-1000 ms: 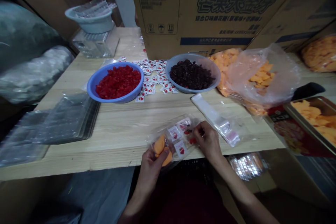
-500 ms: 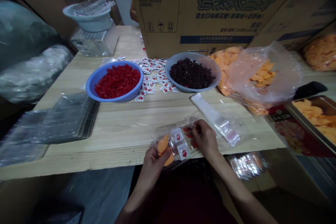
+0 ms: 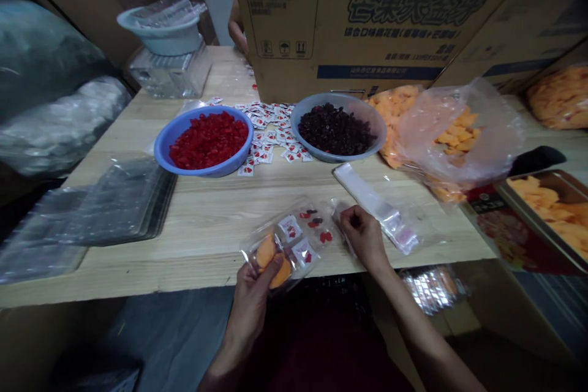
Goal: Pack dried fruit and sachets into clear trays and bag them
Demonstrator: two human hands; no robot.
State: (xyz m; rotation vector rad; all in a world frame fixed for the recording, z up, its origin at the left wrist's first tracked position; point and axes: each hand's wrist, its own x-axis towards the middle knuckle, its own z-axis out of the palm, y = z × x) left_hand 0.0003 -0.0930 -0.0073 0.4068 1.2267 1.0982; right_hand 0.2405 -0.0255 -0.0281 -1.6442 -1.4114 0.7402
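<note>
My left hand (image 3: 252,288) grips the near left end of a clear plastic tray (image 3: 310,220), thumb on top. The tray is tilted over the table's front edge. Orange slices (image 3: 266,251) lie in its left part, two white sachets (image 3: 296,239) in the middle, and small red and dark pieces (image 3: 316,223) toward the right. My right hand (image 3: 365,236) is closed in a pinch just right of the tray, apart from it. A thin clear plastic bag (image 3: 340,214) shows at its fingers. A stack of clear flat bags (image 3: 367,196) lies beyond that hand.
A blue bowl of red pieces (image 3: 160,156) and a pale bowl of dark dried fruit (image 3: 301,146) flank scattered sachets (image 3: 264,141). Stacked clear trays (image 3: 133,202) are left; bags of orange slices (image 3: 487,141) are right. Behind a carton (image 3: 367,30), another person's arm (image 3: 237,30) shows.
My left hand has moved left with the tray, whose right end has come away from my right hand. My right hand stays near its place, with clear plastic at its fingers.
</note>
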